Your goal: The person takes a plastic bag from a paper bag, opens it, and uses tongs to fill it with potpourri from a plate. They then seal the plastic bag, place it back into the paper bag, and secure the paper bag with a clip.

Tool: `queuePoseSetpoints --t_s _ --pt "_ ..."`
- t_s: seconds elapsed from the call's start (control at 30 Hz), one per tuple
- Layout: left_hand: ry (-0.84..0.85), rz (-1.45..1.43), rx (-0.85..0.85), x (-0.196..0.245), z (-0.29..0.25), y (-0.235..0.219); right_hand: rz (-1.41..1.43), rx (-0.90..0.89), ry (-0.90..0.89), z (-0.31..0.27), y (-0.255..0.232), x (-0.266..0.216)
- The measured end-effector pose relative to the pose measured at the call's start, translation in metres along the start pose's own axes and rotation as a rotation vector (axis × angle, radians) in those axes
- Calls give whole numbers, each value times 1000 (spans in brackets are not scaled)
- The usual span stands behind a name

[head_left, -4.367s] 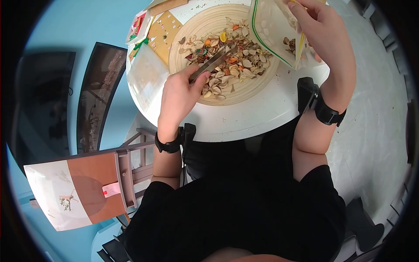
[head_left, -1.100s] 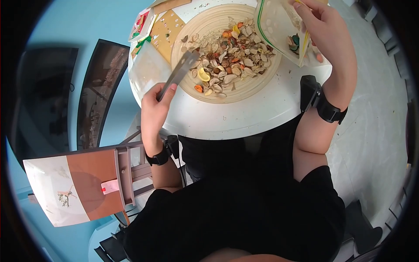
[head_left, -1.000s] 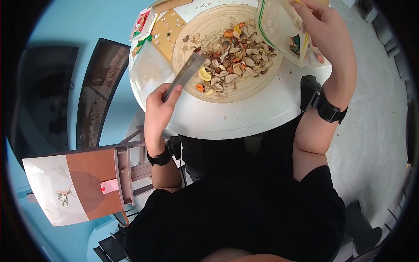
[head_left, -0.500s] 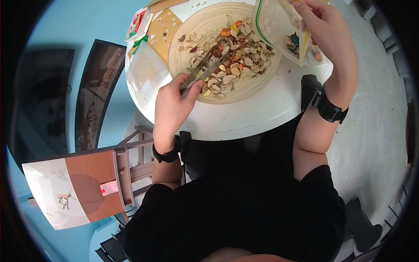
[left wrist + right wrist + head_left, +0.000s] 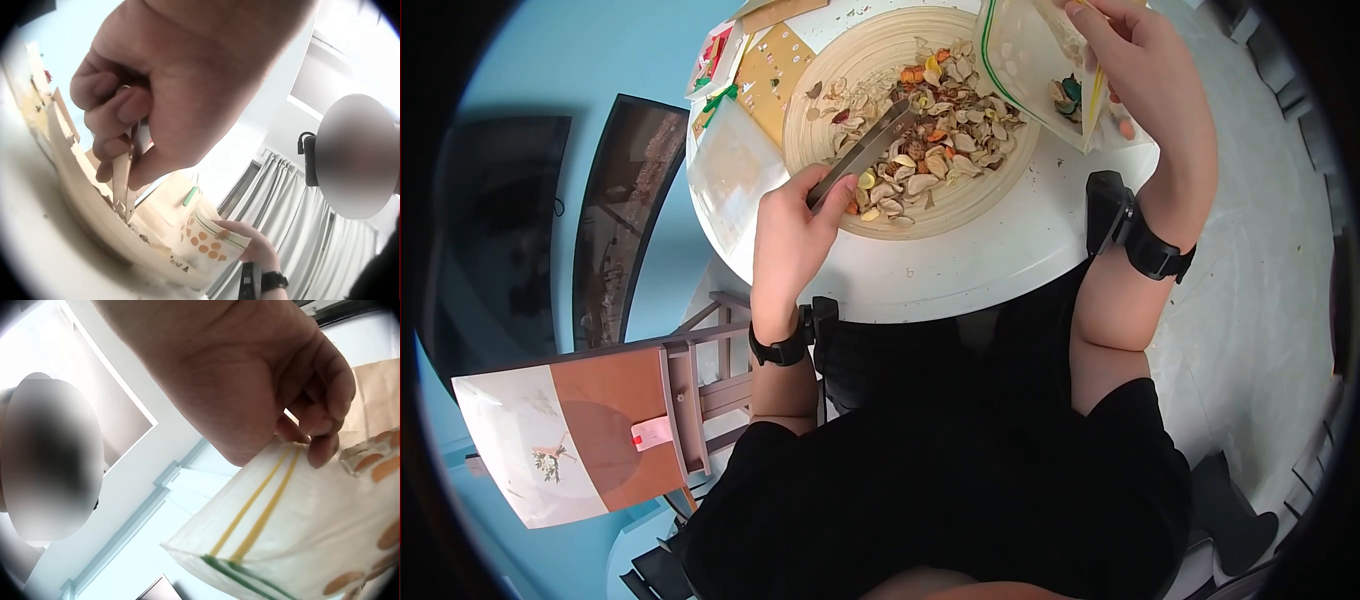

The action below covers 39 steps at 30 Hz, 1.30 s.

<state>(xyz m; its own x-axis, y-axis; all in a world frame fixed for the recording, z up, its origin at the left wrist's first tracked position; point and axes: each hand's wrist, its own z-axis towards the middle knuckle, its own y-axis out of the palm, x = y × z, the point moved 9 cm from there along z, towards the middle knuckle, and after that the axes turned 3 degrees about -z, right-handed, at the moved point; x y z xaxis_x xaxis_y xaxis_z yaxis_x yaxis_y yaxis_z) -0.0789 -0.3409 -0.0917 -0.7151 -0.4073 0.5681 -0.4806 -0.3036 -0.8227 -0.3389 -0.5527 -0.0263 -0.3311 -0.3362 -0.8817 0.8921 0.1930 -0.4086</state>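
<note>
Metal tongs [image 5: 862, 152] are gripped in the left hand [image 5: 792, 235], their tips down among dried petals [image 5: 940, 160] on a round wooden plate [image 5: 820, 75]. Whether the tips hold a piece cannot be told. In the left wrist view the fingers of the left hand [image 5: 162, 81] curl round the tongs [image 5: 123, 178]. The right hand [image 5: 1155, 80] pinches the top edge of a clear zip bag [image 5: 1025, 65], its mouth spread at the plate's right side; dark and green pieces [image 5: 1067, 95] lie inside. The right wrist view shows the bag [image 5: 312, 512] hanging from the right hand [image 5: 250, 381].
A white box [image 5: 718, 60] with red and green items, a gold sheet [image 5: 772, 70] and a clear packet [image 5: 735, 170] lie left of the plate. Brown cardboard [image 5: 780, 12] is at the back. The white table's [image 5: 920, 285] rounded edge is near the body.
From beside the plate's left part, the left hand has moved right and forward, bringing the tongs into the petals; their arms, spread half a second ago, are now together. The right hand stays nearly still.
</note>
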Motion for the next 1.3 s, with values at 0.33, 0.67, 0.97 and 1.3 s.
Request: queuePoseSetpoints --t_s 0.33,0.67,0.97,1.3 --pt "117 -368 69 66 1 -35 -40 3 -22 0 1 -4" --pt "236 -412 59 103 11 -18 -25 -10 119 4 -2 -2" --pt "-75 -343 38 -22 -27 -15 -36 98 -61 -5 -3 -3" --pt "-29 19 18 -10 -30 -5 71 -12 -42 -4 5 -4"
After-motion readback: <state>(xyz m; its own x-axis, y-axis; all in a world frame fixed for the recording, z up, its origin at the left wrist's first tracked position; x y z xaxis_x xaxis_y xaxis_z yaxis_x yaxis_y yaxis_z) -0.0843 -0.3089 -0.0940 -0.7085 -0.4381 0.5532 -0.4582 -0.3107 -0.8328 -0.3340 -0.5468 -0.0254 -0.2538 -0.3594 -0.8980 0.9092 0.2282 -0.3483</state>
